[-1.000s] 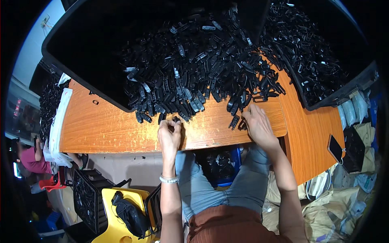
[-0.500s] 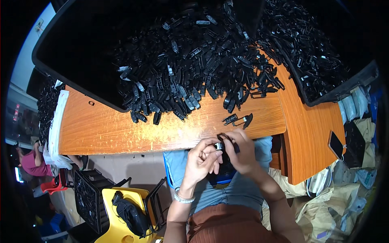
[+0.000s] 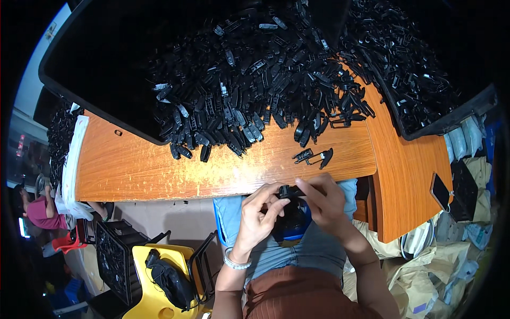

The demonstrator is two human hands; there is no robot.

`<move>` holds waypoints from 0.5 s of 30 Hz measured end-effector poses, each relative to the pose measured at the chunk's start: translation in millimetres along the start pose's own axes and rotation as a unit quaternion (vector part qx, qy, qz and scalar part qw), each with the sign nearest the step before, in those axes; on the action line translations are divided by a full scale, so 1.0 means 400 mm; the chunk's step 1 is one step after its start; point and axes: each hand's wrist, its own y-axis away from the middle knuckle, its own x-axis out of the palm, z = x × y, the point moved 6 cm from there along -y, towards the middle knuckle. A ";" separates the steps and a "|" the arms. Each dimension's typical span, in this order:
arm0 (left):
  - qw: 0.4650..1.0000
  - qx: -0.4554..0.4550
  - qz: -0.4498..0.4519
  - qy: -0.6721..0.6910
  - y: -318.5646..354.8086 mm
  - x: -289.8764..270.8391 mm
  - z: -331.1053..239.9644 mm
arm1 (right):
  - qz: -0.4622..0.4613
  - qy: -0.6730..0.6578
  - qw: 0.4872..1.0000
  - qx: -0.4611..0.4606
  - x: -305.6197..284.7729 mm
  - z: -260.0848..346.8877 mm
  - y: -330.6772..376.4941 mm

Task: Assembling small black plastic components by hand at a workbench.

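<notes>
Just off the table's near edge, my left hand [image 3: 258,215] pinches a small black plastic part [image 3: 287,192] between thumb and fingers. My right hand [image 3: 325,204] closes on the part's right end, its fingers bent over it and hiding some of it. Two similar loose black plastic pieces [image 3: 313,157] lie on the wooden table [image 3: 133,165] just beyond my hands. A great heap of such black parts [image 3: 223,106] spills across the far side of the table. Below my hands, a blue container [image 3: 291,233] with dark contents rests at my lap.
A large black bin [image 3: 101,114] tips its parts onto the table from the back left; another black bin [image 3: 435,125] stands at the right. A phone [image 3: 440,191] lies at the table's right edge. A yellow chair [image 3: 141,271] holds a black bag. Far left sits another person [image 3: 40,212].
The part in my fingers has turned, and more of its dark side shows now. My right hand has shifted slightly right and down; my left thumb and fingers have regripped.
</notes>
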 end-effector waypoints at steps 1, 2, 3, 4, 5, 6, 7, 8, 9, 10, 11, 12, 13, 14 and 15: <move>1.000 -0.009 -0.007 0.007 0.000 -0.004 -0.003 | 0.034 -0.048 0.998 0.015 0.007 -0.001 0.006; 1.000 -0.009 -0.008 0.008 0.000 -0.006 -0.004 | 0.067 -0.096 0.993 0.030 0.015 -0.001 0.009; 1.000 0.006 -0.011 -0.004 -0.001 -0.008 -0.010 | 0.068 -0.097 0.993 0.029 0.016 -0.002 0.006; 1.000 0.021 -0.013 -0.015 0.000 -0.009 -0.016 | 0.066 -0.126 0.989 0.030 0.015 -0.003 0.002; 1.000 0.020 -0.013 -0.015 -0.002 -0.012 -0.021 | 0.064 -0.156 0.985 0.031 0.013 -0.002 0.001; 0.997 0.049 -0.015 -0.051 -0.005 -0.016 -0.037 | 0.065 -0.155 0.985 0.032 0.012 0.004 -0.002; 0.993 0.077 -0.016 -0.087 -0.007 -0.018 -0.053 | 0.074 -0.164 0.981 0.068 0.018 0.002 -0.005; 0.993 0.077 -0.016 -0.086 -0.010 -0.017 -0.060 | 0.082 -0.172 0.976 0.105 0.023 -0.003 -0.004; 0.990 0.090 -0.020 -0.106 -0.012 -0.017 -0.073 | 0.082 -0.172 0.976 0.106 0.021 -0.001 -0.002; 0.986 0.105 -0.025 -0.126 -0.012 -0.016 -0.084 | 0.103 -0.130 0.982 0.092 0.023 0.005 0.001; 0.986 0.105 -0.024 -0.126 -0.013 -0.015 -0.089 | 0.124 -0.087 0.985 0.077 0.026 0.010 0.002; 0.986 0.105 -0.022 -0.129 -0.013 -0.014 -0.092 | 0.123 -0.087 0.985 0.078 0.026 0.009 0.000; 0.985 0.106 -0.021 -0.133 -0.012 -0.013 -0.094 | 0.123 -0.074 0.988 0.051 0.027 0.018 -0.004; 0.985 0.105 -0.021 -0.133 -0.010 -0.012 -0.091 | 0.123 -0.061 0.990 0.024 0.027 0.028 -0.007; 0.987 0.101 -0.016 -0.121 -0.009 -0.011 -0.082 | 0.124 -0.062 0.990 0.024 0.027 0.033 -0.008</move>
